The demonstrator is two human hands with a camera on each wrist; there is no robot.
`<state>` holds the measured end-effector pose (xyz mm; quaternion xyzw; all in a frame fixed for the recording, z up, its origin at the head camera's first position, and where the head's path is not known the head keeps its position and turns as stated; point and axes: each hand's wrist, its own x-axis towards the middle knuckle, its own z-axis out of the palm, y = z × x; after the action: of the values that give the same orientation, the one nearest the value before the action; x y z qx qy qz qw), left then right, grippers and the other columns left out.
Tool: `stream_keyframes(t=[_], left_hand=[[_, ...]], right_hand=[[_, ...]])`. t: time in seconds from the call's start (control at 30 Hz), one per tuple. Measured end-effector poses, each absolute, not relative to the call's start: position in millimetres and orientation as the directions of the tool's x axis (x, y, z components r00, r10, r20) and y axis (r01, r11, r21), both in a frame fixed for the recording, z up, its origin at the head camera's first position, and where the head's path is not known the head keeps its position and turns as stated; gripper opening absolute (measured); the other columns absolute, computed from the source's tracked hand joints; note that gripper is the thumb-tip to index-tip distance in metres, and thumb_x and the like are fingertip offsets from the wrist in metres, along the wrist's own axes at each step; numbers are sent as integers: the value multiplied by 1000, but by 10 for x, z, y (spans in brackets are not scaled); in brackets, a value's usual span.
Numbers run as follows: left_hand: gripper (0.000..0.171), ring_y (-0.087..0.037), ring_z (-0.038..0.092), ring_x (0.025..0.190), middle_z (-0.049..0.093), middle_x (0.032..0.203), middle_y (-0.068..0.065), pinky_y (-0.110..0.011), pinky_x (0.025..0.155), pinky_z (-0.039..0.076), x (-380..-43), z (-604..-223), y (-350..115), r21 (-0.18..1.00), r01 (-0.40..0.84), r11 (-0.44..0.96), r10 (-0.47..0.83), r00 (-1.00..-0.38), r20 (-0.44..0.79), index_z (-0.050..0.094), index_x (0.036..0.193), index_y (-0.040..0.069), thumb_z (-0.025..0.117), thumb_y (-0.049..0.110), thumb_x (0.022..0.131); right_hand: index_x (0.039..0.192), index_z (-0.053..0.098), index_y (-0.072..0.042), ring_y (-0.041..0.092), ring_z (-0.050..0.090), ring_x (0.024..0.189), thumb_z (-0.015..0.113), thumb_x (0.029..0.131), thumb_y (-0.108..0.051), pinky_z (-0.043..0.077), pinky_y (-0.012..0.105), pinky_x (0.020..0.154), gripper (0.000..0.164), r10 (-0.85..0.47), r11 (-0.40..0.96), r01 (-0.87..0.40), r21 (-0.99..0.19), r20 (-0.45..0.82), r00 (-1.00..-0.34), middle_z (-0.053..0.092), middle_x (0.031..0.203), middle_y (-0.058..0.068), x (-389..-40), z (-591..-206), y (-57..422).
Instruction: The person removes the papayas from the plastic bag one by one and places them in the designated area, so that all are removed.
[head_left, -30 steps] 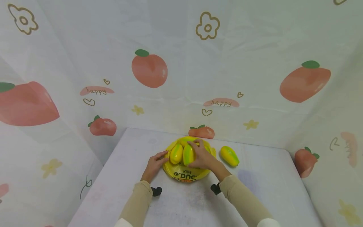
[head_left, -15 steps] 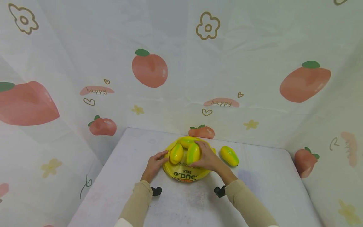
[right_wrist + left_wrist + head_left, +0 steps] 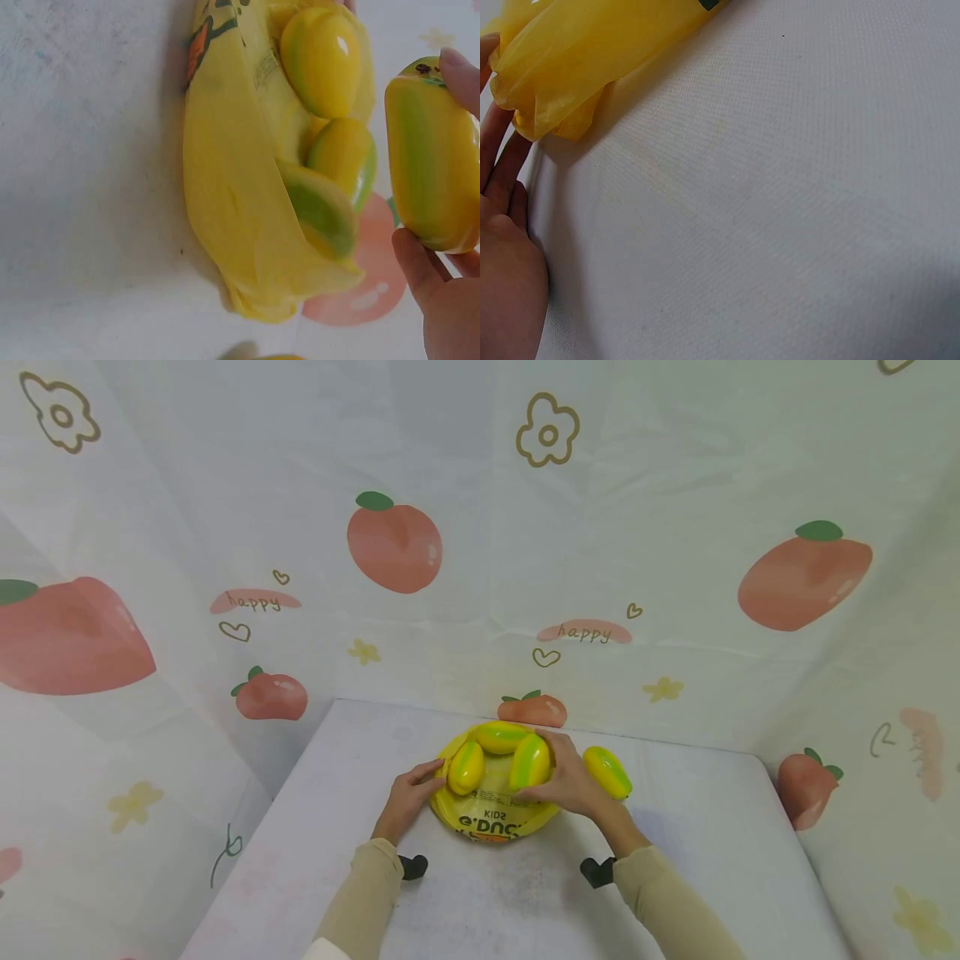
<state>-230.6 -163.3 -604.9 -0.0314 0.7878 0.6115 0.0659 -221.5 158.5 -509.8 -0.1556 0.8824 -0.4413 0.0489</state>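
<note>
My right hand [image 3: 576, 781] grips a yellow-green mango [image 3: 530, 762] between thumb and fingers, raised above the right part of a yellow plastic bag [image 3: 468, 814]. In the right wrist view this mango [image 3: 427, 161] hangs apart from the bag. The bag lies with its mouth spread, dark lettering on its near side. One mango [image 3: 467, 767] sits in its left part and another mango [image 3: 501, 737] along the back. A further mango [image 3: 322, 214] shows partly behind the bag's wall. At the bag's left edge, my left hand [image 3: 408, 795] holds the crumpled rim [image 3: 525, 112] between thumb and fingers.
A loose mango [image 3: 608, 772] lies on the white table [image 3: 480, 910], just right of the bag and close to my right hand. White cloth walls [image 3: 480, 635] printed with fruit stand behind and at both sides.
My right hand has moved right with its mango, from the bag's middle to its right part. The back mango has come into fuller view. The left hand stays put.
</note>
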Motion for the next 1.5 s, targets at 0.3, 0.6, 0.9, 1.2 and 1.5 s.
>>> stream_keyframes(t=[0.3, 0.6, 0.9, 1.2, 1.5], left_hand=[[44, -31, 40, 152, 58, 150, -6, -51, 129, 28, -2331, -6098, -1658, 954, -133, 270, 30, -989, -147, 68, 135, 21, 74, 31, 92], [44, -30, 41, 151, 59, 150, -4, -50, 129, 28, -2328, -6096, -1647, 952, -126, 280, 27, -990, -139, 68, 135, 23, 73, 32, 93], [44, -30, 40, 152, 58, 151, -5, -50, 129, 28, -2334, -6082, -1638, 950, -142, 277, 26, -987, -156, 67, 136, 22, 73, 30, 93], [45, -30, 40, 151, 59, 150, -5, -50, 129, 28, -2344, -6116, -1660, 956, -130, 262, 34, -989, -144, 68, 135, 21, 74, 31, 92], [45, -29, 41, 151, 58, 150, -4, -51, 129, 29, -2329, -6091, -1641, 953, -143, 266, 31, -987, -156, 67, 136, 22, 73, 32, 93]], right_hand=[[154, 34, -12, 27, 51, 120, 94, 71, -34, 54, 44, 101, 105, -265, 550, -234, -802, 98, -959, 42, 146, 11, -2187, -5095, 1777], [155, 31, -4, 32, 51, 120, 92, 73, -35, 53, 49, 104, 108, -187, 598, -211, -774, 121, -975, 41, 148, 21, -2154, -5073, 1973], [157, 27, -3, 36, 48, 126, 91, 75, -35, 48, 59, 111, 109, -114, 631, -165, -758, 120, -986, 37, 151, 24, -2157, -5103, 2215], [157, 27, 0, 37, 49, 123, 91, 76, -37, 50, 56, 105, 110, -51, 642, -133, -755, 131, -990, 38, 150, 27, -2132, -5141, 2467], [157, 27, 4, 35, 49, 118, 89, 78, -39, 51, 48, 98, 109, 6, 671, -110, -733, 153, -988, 40, 148, 30, -2085, -5197, 2711]])
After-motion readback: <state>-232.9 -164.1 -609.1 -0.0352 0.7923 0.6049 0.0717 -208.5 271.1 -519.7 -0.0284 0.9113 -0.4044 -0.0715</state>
